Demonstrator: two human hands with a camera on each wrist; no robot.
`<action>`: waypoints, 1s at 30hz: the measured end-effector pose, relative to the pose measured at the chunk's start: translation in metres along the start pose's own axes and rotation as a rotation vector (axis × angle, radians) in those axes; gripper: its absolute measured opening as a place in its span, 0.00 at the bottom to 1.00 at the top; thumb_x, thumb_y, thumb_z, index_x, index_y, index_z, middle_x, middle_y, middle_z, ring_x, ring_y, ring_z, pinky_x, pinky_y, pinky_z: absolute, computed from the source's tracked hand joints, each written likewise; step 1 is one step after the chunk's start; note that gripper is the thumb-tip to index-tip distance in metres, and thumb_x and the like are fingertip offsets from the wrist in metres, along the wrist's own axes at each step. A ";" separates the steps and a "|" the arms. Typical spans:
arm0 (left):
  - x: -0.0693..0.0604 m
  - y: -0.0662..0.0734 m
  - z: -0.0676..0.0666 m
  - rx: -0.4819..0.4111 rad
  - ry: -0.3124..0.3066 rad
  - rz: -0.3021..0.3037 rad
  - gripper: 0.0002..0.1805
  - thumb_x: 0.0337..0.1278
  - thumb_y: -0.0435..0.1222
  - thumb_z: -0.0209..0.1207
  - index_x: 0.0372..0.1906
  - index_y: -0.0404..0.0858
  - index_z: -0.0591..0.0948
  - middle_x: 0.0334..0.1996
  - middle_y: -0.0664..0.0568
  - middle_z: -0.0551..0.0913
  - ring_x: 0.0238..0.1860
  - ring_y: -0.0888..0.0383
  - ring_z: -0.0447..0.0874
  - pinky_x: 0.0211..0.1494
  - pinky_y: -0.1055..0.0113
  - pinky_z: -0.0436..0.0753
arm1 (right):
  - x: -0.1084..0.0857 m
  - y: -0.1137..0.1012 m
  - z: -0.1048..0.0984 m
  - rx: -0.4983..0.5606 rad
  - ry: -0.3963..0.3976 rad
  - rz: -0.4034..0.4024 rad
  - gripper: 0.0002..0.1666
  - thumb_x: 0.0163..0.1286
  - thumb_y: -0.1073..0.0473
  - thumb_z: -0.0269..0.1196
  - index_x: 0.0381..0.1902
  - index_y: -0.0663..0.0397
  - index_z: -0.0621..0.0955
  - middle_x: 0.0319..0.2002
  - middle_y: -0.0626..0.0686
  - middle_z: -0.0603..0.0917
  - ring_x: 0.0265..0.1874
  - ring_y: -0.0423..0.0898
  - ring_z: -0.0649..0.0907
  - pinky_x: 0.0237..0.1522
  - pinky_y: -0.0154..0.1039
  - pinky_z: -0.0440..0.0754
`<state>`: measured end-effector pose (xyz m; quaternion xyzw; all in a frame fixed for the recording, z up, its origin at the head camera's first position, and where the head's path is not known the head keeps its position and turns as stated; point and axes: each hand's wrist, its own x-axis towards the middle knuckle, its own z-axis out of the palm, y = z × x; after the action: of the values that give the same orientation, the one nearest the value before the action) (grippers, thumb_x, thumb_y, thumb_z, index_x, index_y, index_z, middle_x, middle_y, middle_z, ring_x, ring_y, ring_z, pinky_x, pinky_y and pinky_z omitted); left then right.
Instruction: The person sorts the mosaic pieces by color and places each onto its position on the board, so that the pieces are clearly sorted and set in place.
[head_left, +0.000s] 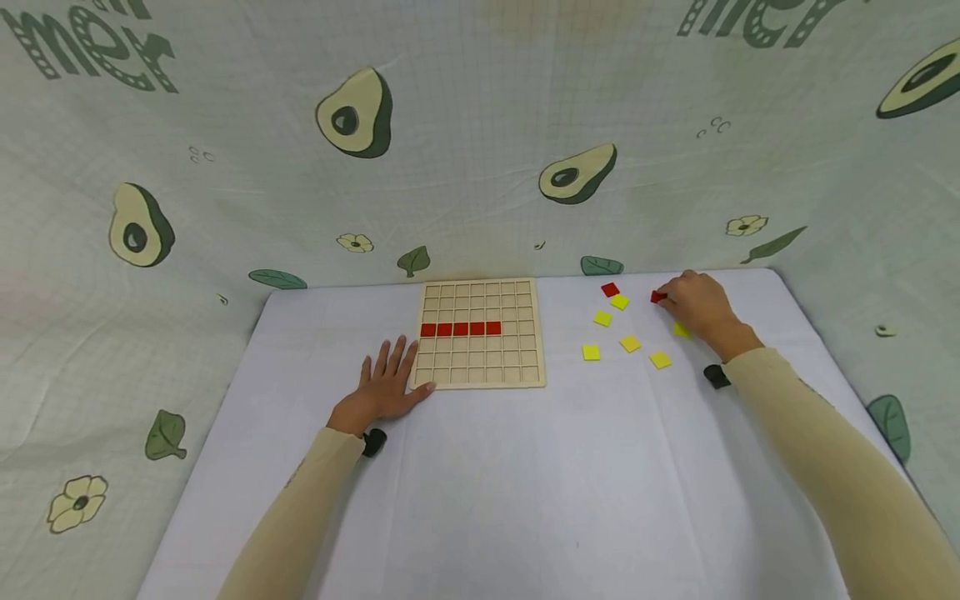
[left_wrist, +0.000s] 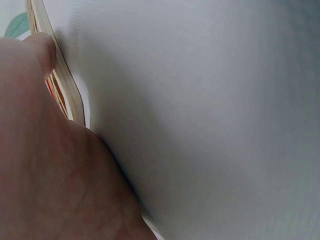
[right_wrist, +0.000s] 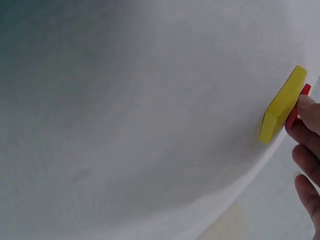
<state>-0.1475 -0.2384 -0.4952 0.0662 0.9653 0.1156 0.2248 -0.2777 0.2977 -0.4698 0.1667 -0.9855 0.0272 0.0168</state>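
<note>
A pale wooden grid board (head_left: 482,377) lies flat on the table, with a row of several red square tiles (head_left: 461,329) set in its cells from the left side. My left hand (head_left: 384,390) rests with spread fingers at the board's lower left corner, the thumb on its near edge; the left wrist view shows the thumb against the board's side (left_wrist: 71,90). At the far right, my right hand (head_left: 699,304) pinches a red tile (head_left: 657,297) between thumb and fingers. In the right wrist view that red tile (right_wrist: 295,112) appears just behind a yellow tile (right_wrist: 285,102).
Several yellow tiles (head_left: 630,343) lie scattered between the board and my right hand. Another red tile (head_left: 610,289) lies near the table's back edge. The white table (head_left: 480,492) meets a patterned cloth (head_left: 480,167) at the back and sides.
</note>
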 end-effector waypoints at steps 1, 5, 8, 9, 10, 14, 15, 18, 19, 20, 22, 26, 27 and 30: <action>0.000 0.000 0.000 0.001 0.002 0.000 0.53 0.77 0.64 0.45 0.87 0.40 0.36 0.86 0.40 0.28 0.85 0.37 0.22 0.81 0.32 0.30 | 0.000 0.000 -0.001 -0.005 -0.002 -0.001 0.17 0.69 0.68 0.72 0.54 0.71 0.87 0.46 0.69 0.89 0.45 0.64 0.84 0.53 0.60 0.84; 0.000 0.001 0.001 0.005 0.002 -0.004 0.53 0.77 0.64 0.45 0.87 0.40 0.36 0.86 0.40 0.28 0.85 0.37 0.22 0.81 0.32 0.30 | -0.004 -0.002 -0.005 -0.010 -0.003 0.003 0.18 0.69 0.67 0.72 0.54 0.71 0.87 0.46 0.69 0.89 0.47 0.65 0.83 0.54 0.60 0.83; -0.001 0.001 0.002 0.006 0.000 -0.011 0.52 0.78 0.64 0.45 0.87 0.40 0.36 0.86 0.40 0.28 0.85 0.37 0.22 0.81 0.32 0.30 | -0.007 -0.004 -0.009 -0.008 0.007 -0.005 0.18 0.69 0.66 0.73 0.54 0.71 0.87 0.47 0.69 0.89 0.49 0.65 0.83 0.54 0.61 0.82; -0.001 0.002 0.001 0.003 0.000 -0.013 0.52 0.78 0.64 0.45 0.87 0.40 0.36 0.86 0.40 0.28 0.85 0.37 0.22 0.81 0.32 0.30 | -0.008 -0.005 -0.011 -0.007 0.012 -0.012 0.18 0.69 0.66 0.73 0.54 0.71 0.87 0.47 0.68 0.89 0.50 0.65 0.82 0.55 0.61 0.82; -0.001 0.002 0.001 0.002 -0.003 -0.015 0.52 0.78 0.64 0.45 0.87 0.40 0.36 0.86 0.40 0.27 0.85 0.37 0.21 0.81 0.33 0.29 | -0.009 -0.005 -0.013 -0.006 0.018 -0.021 0.18 0.69 0.66 0.73 0.54 0.71 0.87 0.48 0.68 0.89 0.51 0.66 0.82 0.55 0.61 0.82; -0.002 0.002 0.000 -0.005 -0.007 -0.013 0.53 0.77 0.64 0.45 0.87 0.39 0.36 0.86 0.40 0.27 0.85 0.37 0.21 0.81 0.32 0.29 | -0.013 -0.009 -0.019 -0.007 0.053 -0.049 0.18 0.68 0.66 0.74 0.53 0.69 0.87 0.49 0.66 0.90 0.52 0.64 0.82 0.57 0.61 0.82; -0.002 0.002 -0.001 -0.006 -0.006 -0.011 0.53 0.77 0.63 0.46 0.87 0.39 0.36 0.86 0.40 0.28 0.85 0.36 0.21 0.81 0.33 0.29 | -0.014 -0.011 -0.020 -0.008 0.063 -0.054 0.18 0.68 0.66 0.74 0.53 0.69 0.88 0.49 0.66 0.90 0.53 0.64 0.82 0.57 0.61 0.82; -0.002 0.001 -0.001 -0.008 0.000 -0.002 0.53 0.77 0.63 0.46 0.87 0.39 0.37 0.86 0.40 0.28 0.85 0.36 0.22 0.81 0.32 0.30 | -0.017 -0.016 -0.025 -0.007 0.087 -0.069 0.18 0.67 0.66 0.75 0.53 0.68 0.88 0.49 0.65 0.90 0.52 0.63 0.82 0.57 0.60 0.82; -0.002 0.001 -0.001 -0.008 0.001 0.000 0.53 0.77 0.63 0.46 0.87 0.39 0.37 0.86 0.40 0.28 0.85 0.36 0.22 0.81 0.32 0.30 | -0.018 -0.019 -0.027 -0.005 0.096 -0.077 0.18 0.66 0.66 0.75 0.52 0.68 0.88 0.49 0.65 0.90 0.52 0.63 0.83 0.57 0.60 0.82; -0.002 0.001 -0.001 -0.008 0.003 0.002 0.52 0.77 0.63 0.46 0.87 0.39 0.37 0.86 0.40 0.28 0.85 0.36 0.22 0.81 0.32 0.30 | -0.018 -0.021 -0.028 -0.002 0.106 -0.085 0.18 0.66 0.66 0.75 0.52 0.67 0.88 0.48 0.65 0.91 0.52 0.63 0.83 0.57 0.60 0.83; -0.001 0.001 -0.001 -0.010 0.005 0.003 0.52 0.78 0.63 0.46 0.87 0.39 0.37 0.86 0.40 0.28 0.85 0.36 0.22 0.81 0.32 0.30 | -0.020 -0.027 -0.032 0.000 0.119 -0.105 0.18 0.65 0.66 0.76 0.52 0.68 0.88 0.48 0.65 0.91 0.52 0.63 0.83 0.57 0.59 0.83; -0.001 0.001 -0.002 -0.010 0.003 0.004 0.52 0.78 0.63 0.46 0.87 0.39 0.37 0.86 0.39 0.28 0.85 0.36 0.22 0.81 0.32 0.30 | -0.023 -0.038 -0.040 0.009 0.147 -0.152 0.18 0.64 0.67 0.76 0.51 0.68 0.89 0.47 0.64 0.91 0.52 0.62 0.84 0.56 0.58 0.83; -0.001 0.001 -0.002 -0.010 0.002 0.004 0.52 0.78 0.63 0.46 0.87 0.39 0.37 0.86 0.39 0.28 0.85 0.36 0.22 0.81 0.32 0.30 | -0.024 -0.041 -0.041 0.012 0.155 -0.164 0.18 0.64 0.67 0.76 0.51 0.68 0.89 0.47 0.64 0.91 0.52 0.62 0.84 0.56 0.58 0.83; -0.001 0.001 -0.002 -0.007 -0.001 0.004 0.52 0.78 0.63 0.46 0.87 0.39 0.36 0.86 0.39 0.28 0.85 0.36 0.22 0.81 0.32 0.30 | -0.025 -0.050 -0.045 0.024 0.177 -0.197 0.18 0.64 0.67 0.77 0.51 0.67 0.89 0.47 0.63 0.91 0.52 0.61 0.84 0.56 0.58 0.84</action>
<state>-0.1474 -0.2381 -0.4932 0.0676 0.9646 0.1194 0.2251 -0.2366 0.2609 -0.4231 0.2599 -0.9586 0.0517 0.1041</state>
